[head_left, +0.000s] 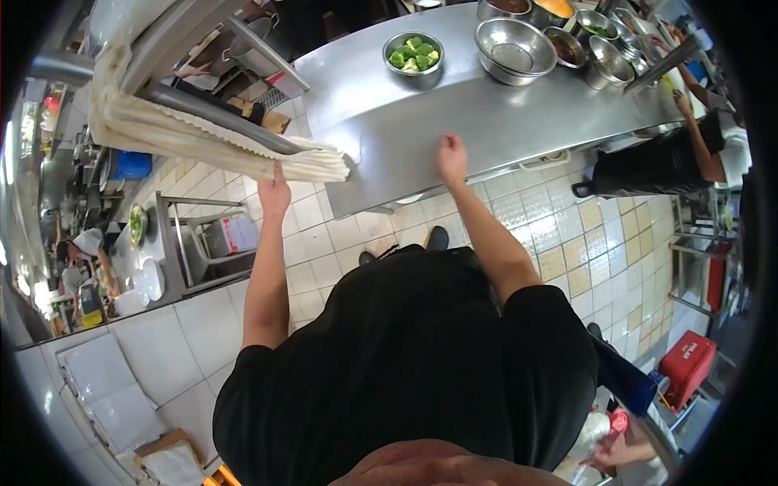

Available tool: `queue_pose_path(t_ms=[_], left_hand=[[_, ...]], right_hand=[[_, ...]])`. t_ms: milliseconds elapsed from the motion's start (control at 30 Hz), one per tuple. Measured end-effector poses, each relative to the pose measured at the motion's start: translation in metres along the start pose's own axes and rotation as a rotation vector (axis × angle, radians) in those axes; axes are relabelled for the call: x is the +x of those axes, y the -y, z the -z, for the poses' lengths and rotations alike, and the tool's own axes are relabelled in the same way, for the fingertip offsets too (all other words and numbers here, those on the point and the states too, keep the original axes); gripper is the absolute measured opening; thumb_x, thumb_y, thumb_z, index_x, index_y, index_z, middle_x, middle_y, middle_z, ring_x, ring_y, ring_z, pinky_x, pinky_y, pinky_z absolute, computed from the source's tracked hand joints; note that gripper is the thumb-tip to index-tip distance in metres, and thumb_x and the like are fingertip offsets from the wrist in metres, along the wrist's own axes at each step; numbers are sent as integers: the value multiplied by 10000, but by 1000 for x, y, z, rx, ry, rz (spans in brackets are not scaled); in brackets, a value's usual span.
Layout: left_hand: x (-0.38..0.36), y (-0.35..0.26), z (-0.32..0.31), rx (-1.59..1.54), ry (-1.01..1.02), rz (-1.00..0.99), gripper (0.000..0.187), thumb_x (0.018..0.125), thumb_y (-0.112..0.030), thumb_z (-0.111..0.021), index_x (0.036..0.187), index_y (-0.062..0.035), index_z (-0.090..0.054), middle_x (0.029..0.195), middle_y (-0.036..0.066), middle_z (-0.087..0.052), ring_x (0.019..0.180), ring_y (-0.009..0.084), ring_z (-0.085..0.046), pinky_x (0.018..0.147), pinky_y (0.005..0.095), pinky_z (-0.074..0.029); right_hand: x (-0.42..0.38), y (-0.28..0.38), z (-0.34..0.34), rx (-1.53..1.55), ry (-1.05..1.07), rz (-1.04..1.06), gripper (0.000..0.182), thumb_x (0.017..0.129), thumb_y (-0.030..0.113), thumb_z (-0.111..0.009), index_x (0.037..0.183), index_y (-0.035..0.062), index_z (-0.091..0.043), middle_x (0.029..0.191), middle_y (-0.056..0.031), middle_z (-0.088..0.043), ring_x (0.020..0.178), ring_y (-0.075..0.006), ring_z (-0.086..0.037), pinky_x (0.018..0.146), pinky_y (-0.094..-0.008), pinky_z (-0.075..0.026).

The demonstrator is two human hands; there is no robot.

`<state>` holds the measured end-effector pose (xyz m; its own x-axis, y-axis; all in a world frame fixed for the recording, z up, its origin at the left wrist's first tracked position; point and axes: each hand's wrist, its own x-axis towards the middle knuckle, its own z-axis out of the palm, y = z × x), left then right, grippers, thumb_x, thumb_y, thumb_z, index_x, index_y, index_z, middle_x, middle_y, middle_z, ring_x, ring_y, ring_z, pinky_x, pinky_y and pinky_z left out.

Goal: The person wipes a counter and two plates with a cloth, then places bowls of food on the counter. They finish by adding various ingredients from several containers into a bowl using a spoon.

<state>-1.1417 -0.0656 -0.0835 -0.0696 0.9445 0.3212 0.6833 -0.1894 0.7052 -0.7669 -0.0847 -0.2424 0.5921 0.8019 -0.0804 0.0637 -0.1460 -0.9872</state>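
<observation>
A long off-white cloth (190, 144) with a ribbed edge is draped along a metal rail, its end reaching the corner of the steel counter (389, 138). My left hand (275, 193) is at the lower edge of this cloth, fingers closed on it; part of the fingers is hidden by the fabric. Over the counter's near side is my right hand (451, 159), its fingers curled in with nothing visible in them. Farther back on the counter stands a steel bowl of broccoli (413, 58).
Empty nested steel bowls (516, 50) and several pots of food occupy the counter's far right. A co-worker in a dark apron (660, 162) stands at the right end. Lower right, another person's hands (620, 454) show near a red box (687, 368). Tiled floor lies below.
</observation>
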Motion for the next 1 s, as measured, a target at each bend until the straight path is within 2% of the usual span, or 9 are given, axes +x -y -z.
queue_pose_path(t_ms=[67,200,333,367,467,633,733,833,1000], left_hand=[[-8,-9,8,-61,-17,48,255,919,-137,-503,1023,76,-597,1024,183,-645,975,301,-605,859,340,-437],[-25,19,12,-265,105,-3,204,821,-22,-532,999,30,-617,992,152,-658,925,279,-620,809,348,-470],[-58,48,18,-308,290,-129,201,775,5,-531,939,0,-646,864,125,-673,797,235,-628,716,334,-488],[-65,14,31,-414,261,-120,193,765,2,-540,922,2,-653,816,117,-677,761,199,-628,696,318,-489],[-84,40,33,-443,647,177,224,797,-177,-597,940,-10,-640,854,164,-668,823,267,-636,738,402,-488],[-165,146,36,-98,896,-5,534,861,-407,-543,1253,-45,-513,1227,186,-553,1126,345,-525,969,395,-412],[-233,265,31,336,1416,-32,494,872,-447,-457,1070,-32,-640,1115,235,-601,1051,391,-560,900,471,-438],[-336,375,74,453,1244,392,429,825,-396,-496,850,-15,-692,944,232,-649,904,400,-611,814,463,-477],[-405,458,125,291,1260,1011,258,778,-110,-565,996,-26,-674,1027,194,-646,845,267,-670,670,394,-528]], right_hand=[[-37,60,-27,-112,167,249,194,864,112,-530,1038,73,-607,699,-28,-556,651,-112,-530,612,-267,-450],[-120,200,-78,74,816,304,401,804,169,-652,1181,79,-550,925,-86,-586,778,-166,-569,686,-286,-486],[-189,261,-138,-130,606,802,706,728,379,-736,1263,18,-449,1139,-212,-550,1002,-313,-586,778,-373,-493],[-194,271,-150,-167,917,332,598,736,364,-722,1162,2,-509,1067,-239,-583,878,-336,-625,723,-396,-511],[-213,231,-193,-361,550,460,267,865,256,-577,902,-8,-591,625,-170,-599,590,-323,-621,587,-419,-513],[-211,222,-198,-11,423,558,246,956,178,-447,947,-28,-581,773,-81,-585,727,-183,-540,690,-331,-440],[-205,209,-173,-85,381,600,232,945,158,-448,998,-30,-575,824,-122,-608,850,-219,-573,759,-333,-440],[-197,202,-151,-196,333,545,246,941,151,-456,1052,-32,-576,901,-163,-625,895,-250,-593,787,-342,-448],[-208,217,-136,-217,452,330,298,920,220,-555,1087,-25,-591,1035,-165,-635,929,-263,-597,798,-316,-449]])
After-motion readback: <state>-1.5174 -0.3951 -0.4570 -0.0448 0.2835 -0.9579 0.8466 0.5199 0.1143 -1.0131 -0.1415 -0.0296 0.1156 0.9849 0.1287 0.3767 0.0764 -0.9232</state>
